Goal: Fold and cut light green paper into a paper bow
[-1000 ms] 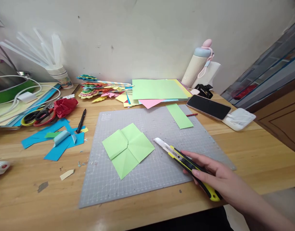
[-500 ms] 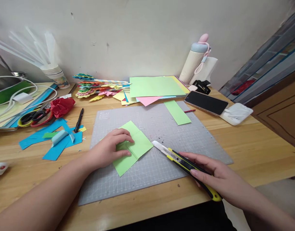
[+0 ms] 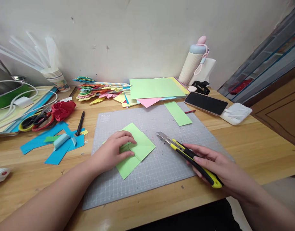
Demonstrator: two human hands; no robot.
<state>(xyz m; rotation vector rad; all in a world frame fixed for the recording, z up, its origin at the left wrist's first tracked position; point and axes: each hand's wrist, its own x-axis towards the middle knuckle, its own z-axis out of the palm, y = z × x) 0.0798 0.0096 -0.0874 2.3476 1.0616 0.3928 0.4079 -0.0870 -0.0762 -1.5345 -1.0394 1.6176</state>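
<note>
A folded piece of green paper point(image 3: 143, 142) lies at an angle on the grey cutting mat point(image 3: 108, 189). My left hand point(image 3: 117, 149) holds it down from the left, thumb and fingers bent; part of the sheet is hidden under the palm. In my right hand point(image 3: 207, 160) is a black and yellow utility knife point(image 3: 186, 154), gripped along its handle. Its blade is out and points up and left, just right of the paper's right corner and apart from it. A green paper strip point(image 3: 178, 114) lies at the mat's upper right.
Scissors point(image 3: 36, 120), a black pen point(image 3: 80, 123) and blue paper scraps point(image 3: 57, 154) lie to the left. Behind the mat are paper flowers point(image 3: 91, 91) and stacked coloured sheets point(image 3: 157, 88). A bottle point(image 3: 192, 64), phone point(image 3: 206, 102) and white case point(image 3: 236, 114) stand or lie at right.
My right hand has lifted the knife up and to the right, so its tip has left the paper's corner. My left hand stays on the paper; the view has shifted slightly.
</note>
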